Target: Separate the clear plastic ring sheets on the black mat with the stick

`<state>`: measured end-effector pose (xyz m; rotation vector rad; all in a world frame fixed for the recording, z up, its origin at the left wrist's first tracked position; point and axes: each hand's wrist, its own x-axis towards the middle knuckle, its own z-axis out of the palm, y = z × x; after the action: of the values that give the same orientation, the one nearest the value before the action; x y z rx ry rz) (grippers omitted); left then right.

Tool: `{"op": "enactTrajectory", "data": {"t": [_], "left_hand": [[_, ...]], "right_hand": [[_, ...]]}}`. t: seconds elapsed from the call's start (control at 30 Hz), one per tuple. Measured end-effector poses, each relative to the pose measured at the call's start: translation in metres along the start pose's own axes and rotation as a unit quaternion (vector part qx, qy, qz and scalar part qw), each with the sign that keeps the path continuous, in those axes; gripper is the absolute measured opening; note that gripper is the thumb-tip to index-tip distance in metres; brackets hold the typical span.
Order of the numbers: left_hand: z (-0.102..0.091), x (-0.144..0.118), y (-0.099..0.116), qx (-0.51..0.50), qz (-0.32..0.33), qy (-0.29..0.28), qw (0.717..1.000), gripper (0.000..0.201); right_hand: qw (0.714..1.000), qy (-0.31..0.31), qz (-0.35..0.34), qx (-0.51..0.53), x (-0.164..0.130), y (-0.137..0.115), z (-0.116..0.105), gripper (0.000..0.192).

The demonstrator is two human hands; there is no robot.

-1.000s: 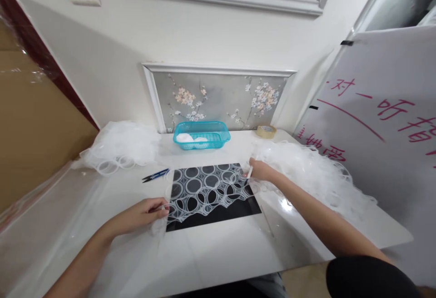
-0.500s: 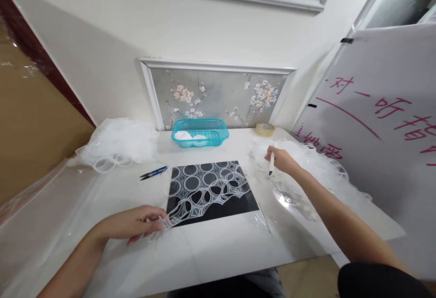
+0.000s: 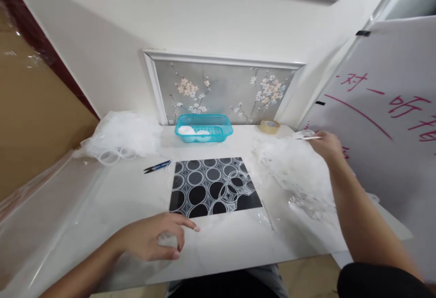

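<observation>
On the table lies a black board with translucent ring-patterned sheet spread over it; the rings overlap and bunch at its right side. My left hand hovers just in front of the board, thumb and index finger apart, with nothing between them. At the right, my right hand is closed around a slim white pen, over the back edge of a heap of translucent ring-patterned pieces. Whether its fingers also touch the heap I cannot tell.
Small blue-handled snips lie left of the board. Behind it stands a turquoise basket holding white round items, with a tape roll to its right. Another heap of translucent pieces sits at the back left. A whiteboard leans on the right.
My left hand has let go of the sheet's edge, which now lies flatter on the board. My right hand moved right and back over the heap, pen turned sideways. The view shifted slightly.
</observation>
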<state>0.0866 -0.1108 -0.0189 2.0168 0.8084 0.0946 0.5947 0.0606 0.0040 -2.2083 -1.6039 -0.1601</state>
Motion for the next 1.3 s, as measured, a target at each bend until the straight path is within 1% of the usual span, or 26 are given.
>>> {"op": "enactTrajectory", "data": {"t": [0.07, 0.1, 0.13, 0.2, 0.27, 0.3, 0.33, 0.37, 0.4, 0.43, 0.47, 0.5, 0.53, 0.57, 0.6, 0.67, 0.77, 0.87, 0.93, 1.0, 1.07, 1.13, 1.17, 1.2, 1.23, 1.3], "left_hand": [[0.006, 0.002, 0.002, 0.007, 0.044, -0.025, 0.999, 0.011], [0.009, 0.004, 0.003, 0.012, 0.069, -0.031, 0.997, 0.009], [0.013, 0.005, 0.004, 0.020, 0.088, -0.033, 0.995, 0.008], [0.017, 0.006, 0.008, 0.039, 0.099, -0.026, 0.994, 0.007], [0.015, 0.007, 0.010, 0.060, 0.085, -0.008, 0.995, 0.009], [0.012, 0.007, 0.009, 0.073, 0.075, 0.007, 0.994, 0.011], [0.006, 0.008, 0.007, 0.093, 0.058, 0.029, 0.994, 0.014], [-0.001, 0.009, 0.001, 0.119, 0.027, 0.061, 0.991, 0.016], [-0.009, 0.011, -0.007, 0.147, -0.016, 0.101, 0.984, 0.019], [-0.017, 0.013, -0.017, 0.177, -0.070, 0.149, 0.970, 0.022], [-0.024, 0.016, -0.030, 0.197, -0.126, 0.200, 0.951, 0.026], [-0.030, 0.019, -0.044, 0.204, -0.166, 0.248, 0.932, 0.030], [-0.034, 0.021, -0.057, 0.206, -0.192, 0.294, 0.913, 0.035], [-0.035, 0.023, -0.070, 0.203, -0.213, 0.339, 0.894, 0.043], [-0.033, 0.024, -0.081, 0.198, -0.226, 0.372, 0.878, 0.052], [-0.024, 0.024, -0.097, 0.184, -0.226, 0.402, 0.868, 0.063], [-0.003, 0.022, -0.104, 0.211, -0.215, 0.402, 0.865, 0.058], [0.010, 0.022, -0.103, 0.240, -0.215, 0.416, 0.850, 0.054], [0.011, 0.022, -0.103, 0.243, -0.232, 0.431, 0.837, 0.056], [0.008, 0.023, -0.104, 0.235, -0.246, 0.439, 0.832, 0.056], [0.004, 0.024, -0.105, 0.216, -0.256, 0.437, 0.835, 0.048], [0.001, 0.024, -0.105, 0.190, -0.258, 0.431, 0.844, 0.032], [0.000, 0.025, -0.104, 0.176, -0.256, 0.427, 0.849, 0.023], [-0.001, 0.025, -0.104, 0.163, -0.249, 0.423, 0.856, 0.015], [-0.002, 0.025, -0.102, 0.148, -0.237, 0.421, 0.863, 0.011], [-0.004, 0.024, -0.099, 0.108, -0.198, 0.423, 0.878, 0.008]], "right_hand": [[0.998, 0.001, 0.053, -0.015, -0.010, -0.007, -0.007, 0.035], [0.997, -0.005, 0.068, -0.024, -0.016, -0.013, -0.007, 0.036], [0.997, -0.005, 0.066, -0.030, -0.024, -0.021, -0.006, 0.035], [1.000, 0.003, 0.029, -0.012, -0.040, -0.043, 0.003, 0.033], [0.997, -0.003, -0.028, 0.073, -0.058, -0.069, 0.016, 0.031], [0.988, -0.026, -0.055, 0.139, -0.068, -0.084, 0.025, 0.031], [0.972, -0.064, -0.082, 0.210, -0.079, -0.100, 0.033, 0.028], [0.948, -0.110, -0.109, 0.279, -0.090, -0.116, 0.041, 0.026], [0.915, -0.167, -0.138, 0.339, -0.102, -0.133, 0.050, 0.030], [0.875, -0.221, -0.161, 0.400, -0.114, -0.150, 0.057, 0.042], [0.830, -0.272, -0.166, 0.459, -0.126, -0.167, 0.064, 0.052], [0.792, -0.308, -0.159, 0.503, -0.137, -0.184, 0.070, 0.056], [0.767, -0.324, -0.149, 0.533, -0.148, -0.200, 0.076, 0.056], [0.753, -0.327, -0.143, 0.554, -0.158, -0.215, 0.080, 0.052], [0.749, -0.314, -0.146, 0.565, -0.168, -0.228, 0.084, 0.048], [0.755, -0.267, -0.184, 0.570, -0.185, -0.249, 0.089, 0.050], [0.755, -0.215, -0.270, 0.558, -0.205, -0.267, 0.092, 0.067], [0.752, -0.216, -0.307, 0.542, -0.214, -0.273, 0.092, 0.081], [0.755, -0.227, -0.297, 0.539, -0.214, -0.273, 0.091, 0.089], [0.755, -0.240, -0.284, 0.540, -0.211, -0.274, 0.089, 0.093], [0.753, -0.270, -0.288, 0.527, -0.207, -0.276, 0.087, 0.085], [0.757, -0.302, -0.307, 0.492, -0.204, -0.278, 0.085, 0.057], [0.764, -0.309, -0.320, 0.468, -0.202, -0.278, 0.085, 0.041], [0.776, -0.307, -0.328, 0.443, -0.202, -0.279, 0.086, 0.030], [0.792, -0.298, -0.328, 0.419, -0.201, -0.279, 0.086, 0.029], [0.824, -0.296, -0.301, 0.378, -0.199, -0.278, 0.088, 0.040]]}}
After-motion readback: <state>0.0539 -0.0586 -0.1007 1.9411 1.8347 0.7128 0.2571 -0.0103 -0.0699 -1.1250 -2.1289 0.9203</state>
